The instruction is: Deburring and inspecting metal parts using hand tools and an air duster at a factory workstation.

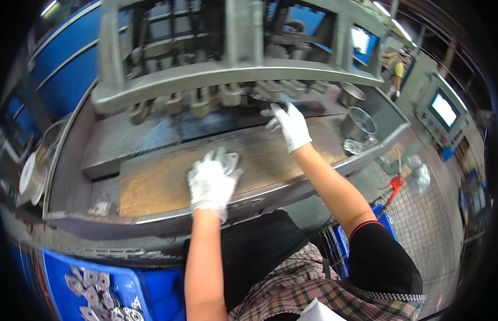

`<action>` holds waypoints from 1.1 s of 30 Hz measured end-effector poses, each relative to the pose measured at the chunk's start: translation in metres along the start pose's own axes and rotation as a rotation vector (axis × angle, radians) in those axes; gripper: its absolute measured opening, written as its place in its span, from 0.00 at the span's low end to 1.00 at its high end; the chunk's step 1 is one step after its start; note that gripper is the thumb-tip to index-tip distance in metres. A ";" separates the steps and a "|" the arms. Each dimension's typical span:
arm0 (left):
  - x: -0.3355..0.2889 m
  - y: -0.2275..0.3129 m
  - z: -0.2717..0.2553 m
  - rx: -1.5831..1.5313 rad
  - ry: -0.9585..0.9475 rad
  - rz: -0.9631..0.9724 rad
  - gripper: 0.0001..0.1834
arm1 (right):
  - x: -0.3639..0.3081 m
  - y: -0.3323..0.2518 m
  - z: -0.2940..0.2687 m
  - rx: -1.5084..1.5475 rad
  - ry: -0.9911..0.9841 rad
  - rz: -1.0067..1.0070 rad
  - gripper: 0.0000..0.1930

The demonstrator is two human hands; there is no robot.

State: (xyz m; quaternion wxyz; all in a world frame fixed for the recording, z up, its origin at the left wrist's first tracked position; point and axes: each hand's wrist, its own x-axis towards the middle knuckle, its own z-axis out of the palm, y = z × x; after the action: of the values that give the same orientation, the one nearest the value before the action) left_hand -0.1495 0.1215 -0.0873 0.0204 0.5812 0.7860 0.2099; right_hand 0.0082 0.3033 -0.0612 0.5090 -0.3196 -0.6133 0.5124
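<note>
Worn board, left hand half-curled on metal part

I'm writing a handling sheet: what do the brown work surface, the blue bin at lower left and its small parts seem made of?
Brown work surface: wood or stained metal, worn and dull; streaked brown tone leaves it open. Blue bin: probably smooth plastic, evenly coloured. Small parts: likely bare metal, silvery-grey with glints.

Your gloves: matt white cloth. Board beneath: looks like worn wood. Frame at 12 o'clock: smooth grey metal. Bin at 7: blue plastic; parts inside, silvery metal.
</note>
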 end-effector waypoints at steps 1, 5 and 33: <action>0.002 0.001 0.000 0.020 -0.007 0.002 0.35 | -0.007 -0.006 -0.024 -0.062 0.064 -0.024 0.17; 0.002 0.007 0.002 0.014 0.055 -0.043 0.39 | -0.033 -0.026 -0.135 -0.330 0.245 -0.269 0.15; 0.026 0.056 -0.038 0.014 0.013 0.154 0.34 | -0.163 -0.054 -0.403 -1.081 0.775 -0.286 0.13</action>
State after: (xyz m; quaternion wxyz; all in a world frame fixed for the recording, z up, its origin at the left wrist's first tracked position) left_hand -0.1176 0.1473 -0.0270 -0.0053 0.6387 0.7405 0.2092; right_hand 0.4444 0.2624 -0.0758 0.5235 -0.6055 -0.5926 -0.0900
